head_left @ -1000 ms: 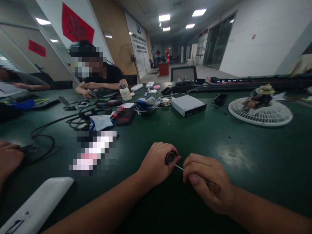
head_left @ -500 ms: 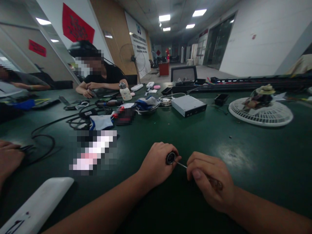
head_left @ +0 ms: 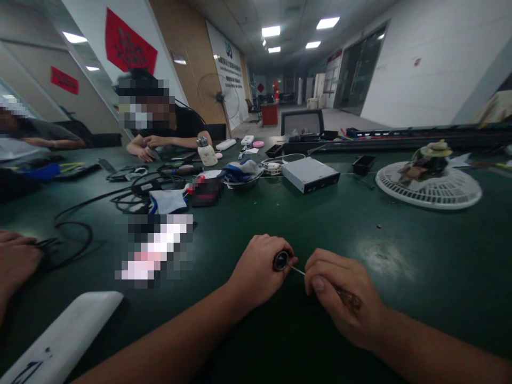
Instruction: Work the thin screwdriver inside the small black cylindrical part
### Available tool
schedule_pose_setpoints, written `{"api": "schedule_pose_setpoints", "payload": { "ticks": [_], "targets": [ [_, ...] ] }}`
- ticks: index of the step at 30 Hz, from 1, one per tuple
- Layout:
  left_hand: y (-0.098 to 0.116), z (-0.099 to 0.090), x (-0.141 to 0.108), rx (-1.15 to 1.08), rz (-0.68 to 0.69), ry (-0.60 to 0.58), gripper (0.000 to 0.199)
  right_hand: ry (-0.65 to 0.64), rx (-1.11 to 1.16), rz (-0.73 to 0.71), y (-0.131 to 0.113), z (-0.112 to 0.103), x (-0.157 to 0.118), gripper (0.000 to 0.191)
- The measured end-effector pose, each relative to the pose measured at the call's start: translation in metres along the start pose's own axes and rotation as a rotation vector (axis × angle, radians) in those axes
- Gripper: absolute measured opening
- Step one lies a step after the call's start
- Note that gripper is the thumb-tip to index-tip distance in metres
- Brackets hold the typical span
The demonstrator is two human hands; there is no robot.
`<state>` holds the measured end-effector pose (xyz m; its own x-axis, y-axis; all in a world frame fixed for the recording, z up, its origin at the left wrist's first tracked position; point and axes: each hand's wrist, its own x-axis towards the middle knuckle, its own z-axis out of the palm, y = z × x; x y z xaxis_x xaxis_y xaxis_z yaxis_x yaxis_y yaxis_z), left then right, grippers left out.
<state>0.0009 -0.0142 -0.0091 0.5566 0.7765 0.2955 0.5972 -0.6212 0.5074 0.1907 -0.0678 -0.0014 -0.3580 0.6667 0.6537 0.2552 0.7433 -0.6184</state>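
Observation:
My left hand [head_left: 259,265] grips a small round black part [head_left: 281,261], probably a connector or knob, with its dark end facing my right hand. My right hand [head_left: 343,297] is shut on a small screwdriver [head_left: 347,297] with an amber-brown handle. Its thin metal shaft [head_left: 297,270] reaches across the gap, and its tip ends at the round part. The exact contact point is hidden by my left fingers. Both hands hover over the dark green table [head_left: 400,277].
A co-worker's hand [head_left: 16,258] rests among black cables [head_left: 76,234] at the left. A white bar-shaped object [head_left: 64,341] lies at the near left. Farther off stand a silver drive enclosure [head_left: 310,175], a metal bowl holding cloth [head_left: 242,175], and a white fan grille [head_left: 428,186].
My right hand has shifted slightly rightward since the oldest frame, and the shaft still points at the round part. The whole view has tilted a little.

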Motion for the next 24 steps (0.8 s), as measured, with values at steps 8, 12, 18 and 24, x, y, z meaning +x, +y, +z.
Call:
{"api": "schedule_pose_setpoints", "payload": {
  "ticks": [8,12,18,24],
  "targets": [
    [-0.0001,-0.0004,-0.0014,-0.006,0.010,0.006,0.003,-0.086,0.033,-0.023,0.0012,-0.0008,-0.0024,0.020],
    [0.0012,-0.0008,-0.0004,-0.006,-0.014,0.001,0.003,-0.055,-0.009,0.011,0.0002,-0.0001,-0.0038,0.024],
    [0.0004,-0.0011,-0.0008,-0.014,-0.019,-0.005,0.003,-0.010,-0.007,0.032,0.0000,-0.0003,-0.0023,0.022],
    [0.0008,-0.0009,-0.0007,-0.009,-0.005,0.006,0.004,-0.097,0.032,-0.008,0.0004,-0.0001,-0.0022,0.018]
  ]
}}
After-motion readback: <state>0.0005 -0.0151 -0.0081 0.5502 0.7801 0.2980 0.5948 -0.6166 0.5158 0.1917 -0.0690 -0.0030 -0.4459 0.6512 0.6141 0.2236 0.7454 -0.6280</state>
